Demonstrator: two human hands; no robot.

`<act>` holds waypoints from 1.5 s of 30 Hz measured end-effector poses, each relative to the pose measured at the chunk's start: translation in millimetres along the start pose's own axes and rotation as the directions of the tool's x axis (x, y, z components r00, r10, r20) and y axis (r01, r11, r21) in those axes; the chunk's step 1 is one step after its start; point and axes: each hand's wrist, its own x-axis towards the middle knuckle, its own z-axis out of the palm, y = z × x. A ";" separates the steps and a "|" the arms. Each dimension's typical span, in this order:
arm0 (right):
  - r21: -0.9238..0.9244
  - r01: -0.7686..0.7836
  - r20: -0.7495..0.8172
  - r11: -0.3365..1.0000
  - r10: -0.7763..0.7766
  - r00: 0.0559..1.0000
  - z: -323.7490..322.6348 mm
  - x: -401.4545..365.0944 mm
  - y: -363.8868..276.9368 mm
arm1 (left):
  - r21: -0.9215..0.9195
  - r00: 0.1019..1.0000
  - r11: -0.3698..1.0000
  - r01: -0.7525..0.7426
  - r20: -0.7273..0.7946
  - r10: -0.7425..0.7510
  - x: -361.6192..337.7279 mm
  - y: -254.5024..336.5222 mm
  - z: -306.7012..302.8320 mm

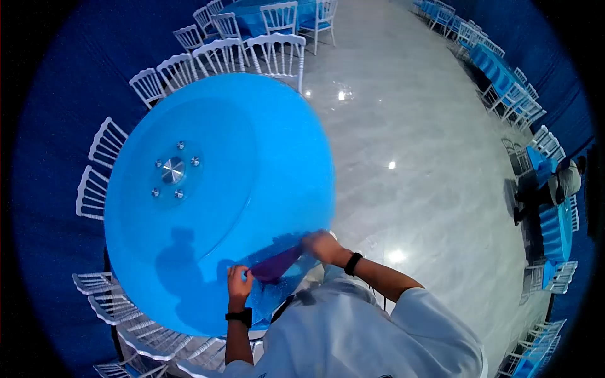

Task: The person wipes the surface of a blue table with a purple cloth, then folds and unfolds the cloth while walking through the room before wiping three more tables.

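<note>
A folded purple cloth point(276, 266), probably a napkin, stretches between my two hands over the near edge of the round table point(290, 151). My left hand point(239, 285) pinches its left corner with thumb and fingers. On the other side, my right hand point(322, 247) is closed around the cloth's upper right end, slightly blurred. The table wears a bright blue cover, and a clear round turntable point(214, 189) with a shiny metal hub point(172, 170) lies on it. Dark bands circle both my wrists.
White chairs point(107, 142) stand around the table, several at its far side and lower left. Another blue-covered table point(249, 16) with chairs is beyond. Along the right wall are more tables, and a person point(561, 183) bends over one. Glossy pale floor point(391, 126) lies between.
</note>
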 end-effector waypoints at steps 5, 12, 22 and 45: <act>0.045 0.165 -0.372 0.985 -0.137 0.918 -21.3 18.6 -20.1 | -0.065 0.972 0.996 0.064 -0.224 -0.077 18.1 11.1 -23.0; -0.059 -0.070 0.088 0.996 0.075 0.993 69.4 -10.3 -9.1 | 0.044 0.996 0.995 0.092 0.001 -0.093 -62.8 -7.4 35.7; -0.076 -0.097 0.293 0.992 0.115 0.949 71.3 -33.4 -12.2 | -0.200 0.737 0.868 0.454 0.633 -0.239 -80.1 70.6 35.5; 0.085 -0.203 0.182 0.975 0.185 0.966 108.6 -46.9 -13.0 | 0.112 0.272 0.962 0.248 0.945 -0.180 -66.1 53.1 89.1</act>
